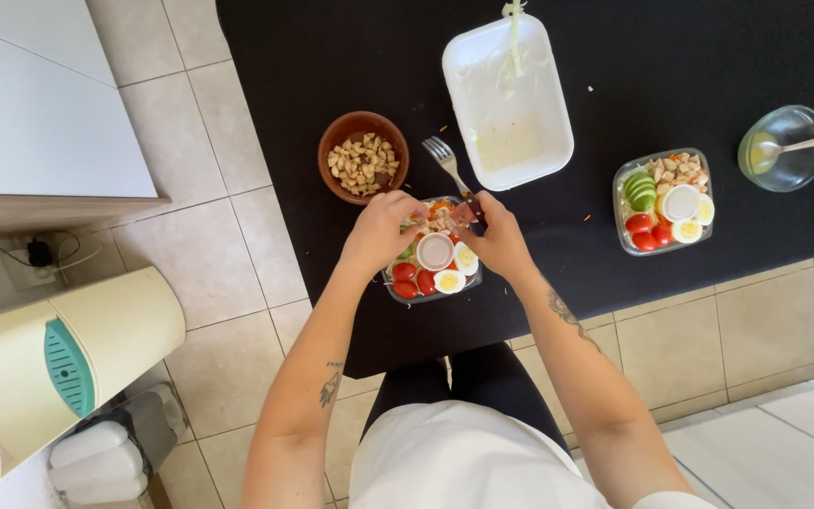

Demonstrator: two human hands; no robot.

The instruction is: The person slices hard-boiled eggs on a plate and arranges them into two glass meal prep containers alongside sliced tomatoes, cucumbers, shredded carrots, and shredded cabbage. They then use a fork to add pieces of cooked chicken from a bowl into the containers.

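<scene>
A person's two bare hands meet over a clear salad container near the front edge of a black table. The left hand curls its fingers narrowly over the container's far left rim; whether they pinch anything cannot be told. The right hand closes its fingers around the handle of a metal fork, tines pointing away. Just under the fingers sit a small lidded sauce cup, egg halves and cherry tomatoes. Just beyond the left fingers stands a brown bowl of croutons. Beyond the right fingers lies an emptied white foam tray. Well to the right sit a second filled salad container and, farther still, a glass bowl with a spoon.
</scene>
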